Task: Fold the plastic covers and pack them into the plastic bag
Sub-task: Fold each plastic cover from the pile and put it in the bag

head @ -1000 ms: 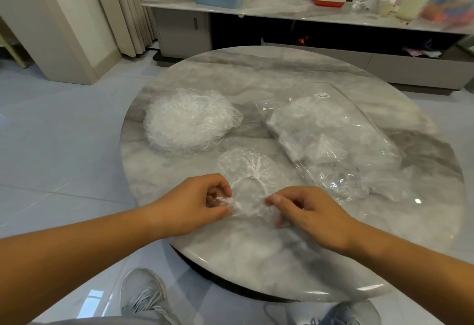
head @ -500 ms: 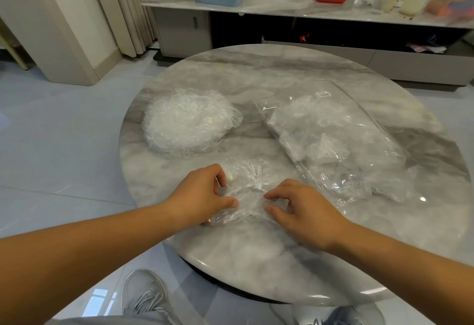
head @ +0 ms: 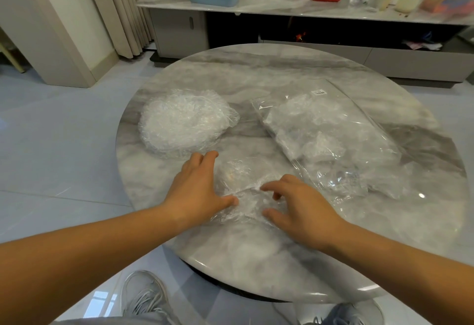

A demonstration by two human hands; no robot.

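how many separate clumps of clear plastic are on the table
3: a pile of covers at left; one cover near the front edge under the left hand and right hand; the plastic bag at right, holding more. Covers inside pile and bag can't be counted.

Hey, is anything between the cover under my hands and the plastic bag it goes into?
Nothing visible. The cover lies under the left hand and right hand; the plastic bag lies close on its right. The pile of covers sits to the left, off that path.
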